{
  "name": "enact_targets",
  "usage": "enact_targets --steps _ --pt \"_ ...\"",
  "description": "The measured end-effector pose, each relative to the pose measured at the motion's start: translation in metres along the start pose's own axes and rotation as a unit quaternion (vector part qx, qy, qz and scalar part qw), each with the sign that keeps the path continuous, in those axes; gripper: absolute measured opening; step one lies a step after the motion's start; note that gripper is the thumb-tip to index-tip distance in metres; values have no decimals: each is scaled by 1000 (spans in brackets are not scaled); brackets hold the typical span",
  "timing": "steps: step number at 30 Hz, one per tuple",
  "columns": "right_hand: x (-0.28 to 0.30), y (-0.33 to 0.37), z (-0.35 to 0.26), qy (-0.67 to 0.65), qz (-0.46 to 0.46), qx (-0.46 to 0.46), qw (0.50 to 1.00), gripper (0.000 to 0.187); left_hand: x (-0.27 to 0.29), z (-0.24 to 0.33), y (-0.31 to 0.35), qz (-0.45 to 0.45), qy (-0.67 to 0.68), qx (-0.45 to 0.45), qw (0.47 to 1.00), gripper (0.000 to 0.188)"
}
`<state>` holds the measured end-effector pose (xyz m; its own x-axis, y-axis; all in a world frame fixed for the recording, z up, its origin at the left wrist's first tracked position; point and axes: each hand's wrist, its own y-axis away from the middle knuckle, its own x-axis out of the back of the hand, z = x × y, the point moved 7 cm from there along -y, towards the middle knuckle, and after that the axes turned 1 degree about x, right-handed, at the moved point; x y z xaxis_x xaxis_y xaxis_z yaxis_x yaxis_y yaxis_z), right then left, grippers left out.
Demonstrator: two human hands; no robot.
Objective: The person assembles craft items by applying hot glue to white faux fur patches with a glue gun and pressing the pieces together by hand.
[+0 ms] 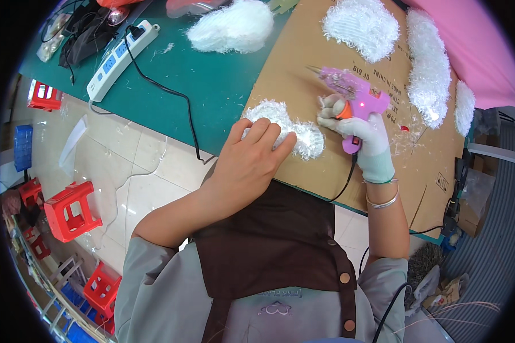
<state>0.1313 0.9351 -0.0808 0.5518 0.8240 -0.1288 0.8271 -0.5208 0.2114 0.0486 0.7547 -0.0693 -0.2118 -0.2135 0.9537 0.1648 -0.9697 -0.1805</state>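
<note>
My bare left hand [247,159] rests with curled fingers on a small white fluffy piece [308,140] near the front edge of the cardboard [303,74]. The fingers cover part of that piece, and the thumb lies along its right side. In a white glove, my right hand [367,140] is wrapped round the handle of a purple glue gun [373,103] with an orange trigger and a lit red light. Its nozzle points to the upper left, above the cardboard and apart from the fluffy piece. A black cord hangs from the handle.
More white fluffy pieces lie on the green table [171,108] and cardboard, including a long strip [426,68]. A white power strip [123,62] with a black cord [186,97] lies at left. Pink fabric [469,51] is at far right; red stools [72,210] stand on the floor.
</note>
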Motion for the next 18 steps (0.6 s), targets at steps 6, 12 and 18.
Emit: enact_targets --steps 6,12,18 --pt "-8 9 3 9 -5 -16 1000 29 -1 3 -2 -10 -35 -9 999 47" --pt "-32 22 10 62 -26 -40 997 28 -1 3 -3 12 -48 -21 999 43" --pt "15 30 -14 -18 78 51 996 25 3 3 -2 26 -44 -28 998 42"
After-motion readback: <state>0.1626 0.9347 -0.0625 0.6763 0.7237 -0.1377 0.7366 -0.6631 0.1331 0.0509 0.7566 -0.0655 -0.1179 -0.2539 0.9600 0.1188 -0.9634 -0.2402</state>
